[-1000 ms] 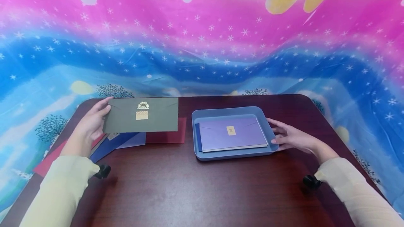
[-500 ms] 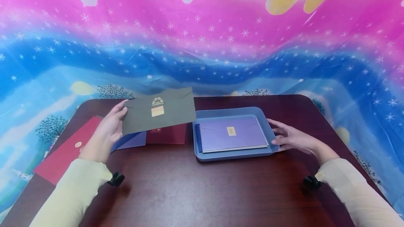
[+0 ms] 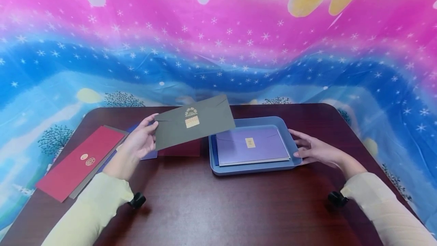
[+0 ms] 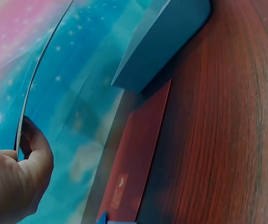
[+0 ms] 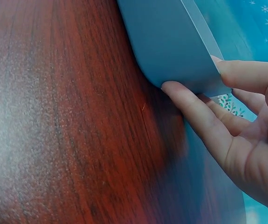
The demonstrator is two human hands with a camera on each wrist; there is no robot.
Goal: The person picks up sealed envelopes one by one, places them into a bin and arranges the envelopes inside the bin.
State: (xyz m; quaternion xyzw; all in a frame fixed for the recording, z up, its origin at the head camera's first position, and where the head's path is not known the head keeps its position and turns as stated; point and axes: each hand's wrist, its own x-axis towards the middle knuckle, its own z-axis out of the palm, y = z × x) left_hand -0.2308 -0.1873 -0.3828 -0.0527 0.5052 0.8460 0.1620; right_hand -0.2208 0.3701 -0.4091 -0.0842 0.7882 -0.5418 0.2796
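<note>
My left hand pinches the left edge of a dark grey-green envelope with a gold emblem and label. It is raised and tilted, its right corner over the tray's left rim; the left wrist view shows it edge-on between thumb and fingers. A blue-grey tray stands on the table, holding a light purple envelope with a pale one under it and a dark blue one showing at the left. Fairly straight fingers of my right hand touch the outside of the tray's right end.
Left on the brown table lie a red envelope, a greyish one under it, and blue ones partly behind my left arm. A dark red envelope lies beside the tray. A patterned cloth hangs behind the table.
My left hand has carried the grey-green envelope rightward from above the other envelopes to the tray's edge, tilting its right end up. The right hand and tray stay in place.
</note>
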